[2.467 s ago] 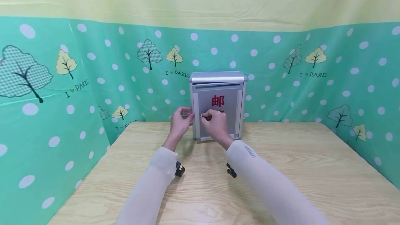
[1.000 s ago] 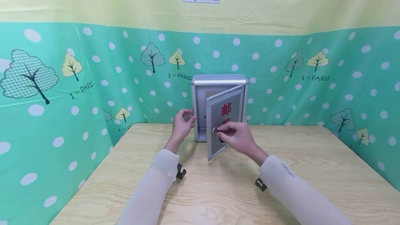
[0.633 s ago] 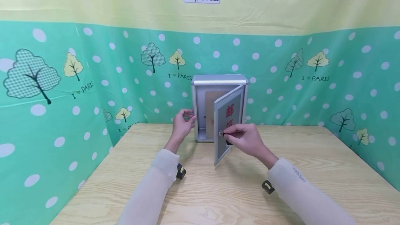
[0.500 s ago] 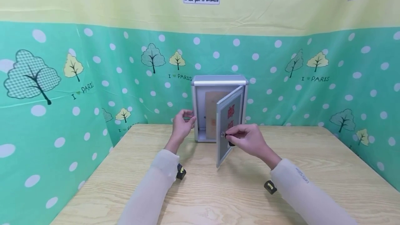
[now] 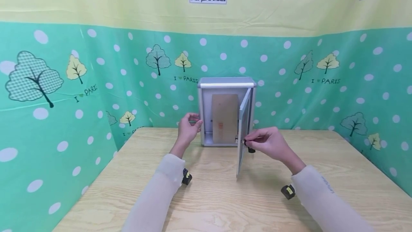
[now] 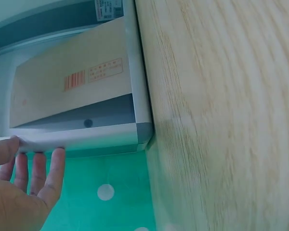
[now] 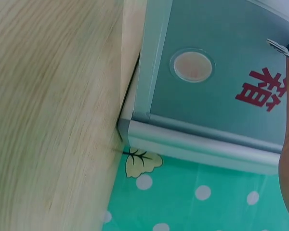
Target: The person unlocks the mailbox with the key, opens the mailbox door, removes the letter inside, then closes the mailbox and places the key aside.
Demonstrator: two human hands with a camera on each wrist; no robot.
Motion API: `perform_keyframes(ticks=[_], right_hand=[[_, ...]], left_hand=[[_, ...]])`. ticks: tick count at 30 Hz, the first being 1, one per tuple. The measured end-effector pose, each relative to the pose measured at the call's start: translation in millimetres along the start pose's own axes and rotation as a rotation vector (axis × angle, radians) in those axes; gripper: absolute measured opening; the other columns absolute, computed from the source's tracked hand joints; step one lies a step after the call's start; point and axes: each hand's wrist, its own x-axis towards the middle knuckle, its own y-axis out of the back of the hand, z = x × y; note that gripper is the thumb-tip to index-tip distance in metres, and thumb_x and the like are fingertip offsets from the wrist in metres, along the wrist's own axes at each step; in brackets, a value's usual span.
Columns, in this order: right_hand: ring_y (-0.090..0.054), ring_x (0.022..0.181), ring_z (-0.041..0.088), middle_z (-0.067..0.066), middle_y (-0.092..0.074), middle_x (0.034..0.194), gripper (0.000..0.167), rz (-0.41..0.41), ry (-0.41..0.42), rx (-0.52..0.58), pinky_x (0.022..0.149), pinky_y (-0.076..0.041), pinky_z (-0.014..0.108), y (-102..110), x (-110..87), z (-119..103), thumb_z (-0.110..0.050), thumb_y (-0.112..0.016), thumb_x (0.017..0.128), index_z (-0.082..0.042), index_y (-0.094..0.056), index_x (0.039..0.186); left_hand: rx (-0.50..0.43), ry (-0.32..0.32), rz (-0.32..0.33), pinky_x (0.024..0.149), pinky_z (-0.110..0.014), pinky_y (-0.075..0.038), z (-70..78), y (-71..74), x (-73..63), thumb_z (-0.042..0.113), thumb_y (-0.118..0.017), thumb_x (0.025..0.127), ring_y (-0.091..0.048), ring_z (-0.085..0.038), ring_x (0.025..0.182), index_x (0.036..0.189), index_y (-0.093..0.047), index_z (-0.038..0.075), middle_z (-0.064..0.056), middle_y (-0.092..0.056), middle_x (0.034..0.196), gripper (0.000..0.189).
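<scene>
A silver metal mailbox [image 5: 226, 82] with red characters on its door stands upright at the back of the table. Its hinged door [image 5: 244, 117] is swung out to the right, nearly edge-on in the head view. Inside leans a brown envelope [image 5: 225, 114]; orange-red bars and a boxed print show on it in the left wrist view. My left hand [image 5: 188, 130] holds the box's left side, thumb at the front rim, fingers along the outer wall. My right hand [image 5: 273, 144] pinches a black-headed key at the door's lock. Another key [image 7: 278, 47] hangs beside it in the right wrist view.
The wooden table [image 5: 209, 203] reaches toward me, beneath the door's lower corner. Green and yellow patterned cloth [image 5: 128, 71] walls in the back and sides. A barcode label [image 6: 109, 9] is by the mailbox's inside edge. Black devices [image 5: 288, 191] sit at both wrists.
The mailbox door has gone from nearly closed to wide open, swinging out and right with my right hand on the key. The envelope inside has come into view. My left hand stays at the box's left side.
</scene>
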Motion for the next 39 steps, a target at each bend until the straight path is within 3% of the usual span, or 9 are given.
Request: perform_keyframes(ticks=[12,21,25,31,34,39], right_hand=[[-0.076,0.083,0.02,0.023,-0.075,0.102,0.017,-0.028,-0.119,0.028,0.073,-0.065,0.034,28.1,-15.8,2.9,0.0,-0.079,0.088,0.006,-0.077,0.103],[-0.077,0.082,0.022,0.01,-0.078,0.1,0.017,-0.017,-0.18,-0.003,0.072,-0.065,0.034,44.8,-23.0,3.7,-0.006,-0.081,0.088,-0.002,-0.08,0.104],[-0.077,0.082,0.022,0.009,-0.079,0.1,0.018,-0.012,-0.189,-0.002,0.072,-0.065,0.033,47.2,-23.7,3.2,-0.007,-0.081,0.087,-0.001,-0.08,0.104],[-0.077,0.082,0.023,0.009,-0.078,0.1,0.018,-0.021,-0.193,0.011,0.071,-0.065,0.035,47.4,-22.9,5.3,-0.007,-0.081,0.088,-0.001,-0.079,0.104],[-0.077,0.08,0.024,0.009,-0.078,0.099,0.017,-0.018,-0.189,0.007,0.07,-0.065,0.036,48.0,-23.3,6.0,-0.006,-0.081,0.088,0.0,-0.079,0.103],[-0.077,0.08,0.024,0.009,-0.079,0.099,0.017,-0.021,-0.18,0.005,0.07,-0.065,0.036,47.7,-22.6,5.1,-0.007,-0.081,0.088,0.0,-0.079,0.104]], left_hand=[[0.009,-0.029,-0.005,0.084,-0.044,-0.064,-0.8,0.6,-0.8,0.007,-0.071,0.097,-0.068,-0.029,0.096,0.122,-0.061,0.002,-0.016,-0.064,0.112,0.027],[0.022,-0.024,-0.002,0.081,-0.038,-0.065,0.2,-0.4,-2.2,0.008,-0.07,0.097,-0.068,-0.029,0.097,0.123,-0.061,0.003,-0.016,-0.064,0.113,0.028],[0.032,-0.03,0.056,0.075,-0.032,-0.064,5.1,-3.3,-4.2,0.007,-0.072,0.096,-0.068,-0.028,0.094,0.121,-0.061,0.001,-0.014,-0.064,0.109,0.028],[0.078,-0.182,0.19,0.075,-0.03,-0.06,17.5,-15.6,-8.6,0.006,-0.071,0.095,-0.066,-0.025,0.086,0.108,-0.064,0.0,-0.012,-0.067,0.096,0.016],[0.083,-0.199,0.144,0.075,-0.029,-0.058,22.8,-24.8,-13.0,0.006,-0.07,0.095,-0.065,-0.023,0.084,0.105,-0.066,0.001,-0.011,-0.068,0.093,0.012],[0.142,-0.133,-0.025,0.081,-0.035,-0.06,23.6,-43.9,-21.0,0.007,-0.068,0.096,-0.067,-0.028,0.093,0.116,-0.067,-0.006,-0.015,-0.071,0.101,0.024]])
